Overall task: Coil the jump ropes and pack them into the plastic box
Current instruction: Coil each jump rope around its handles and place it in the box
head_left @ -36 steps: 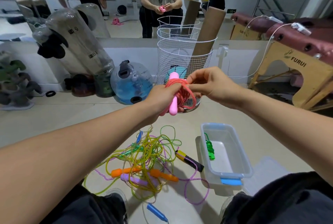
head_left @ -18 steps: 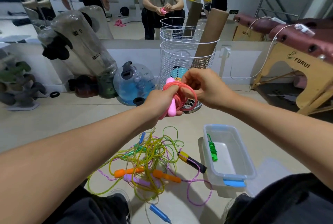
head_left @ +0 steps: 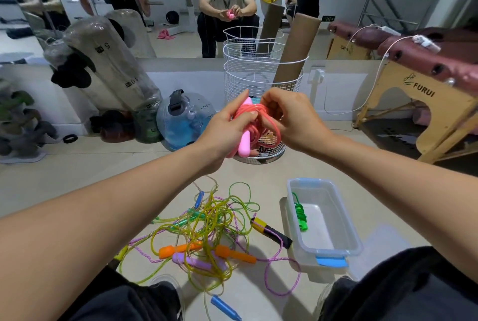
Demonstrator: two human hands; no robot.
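I hold a coiled pink jump rope [head_left: 258, 126] with pink handles in front of me at chest height. My left hand [head_left: 227, 129] grips the handles and the coil from the left. My right hand [head_left: 289, 116] pinches the cord loops from the right, fingers threaded into the coil. Below on the floor lies a tangled pile of jump ropes [head_left: 207, 232] with orange, purple, blue and yellow-black handles. To its right stands the clear plastic box [head_left: 336, 227] with blue clips, holding a coiled green rope [head_left: 300, 214].
A white wire basket [head_left: 261, 80] with cardboard tubes stands just behind my hands. A blue water jug [head_left: 186, 119] and wrapped weights sit at the left. A wooden massage table [head_left: 424, 103] is at the right. The box lid [head_left: 382, 248] lies beside the box. A mirror covers the wall.
My right hand has shifted its fingers deeper into the pink coil and my left thumb has moved over the loops. The view has tilted slightly downward.
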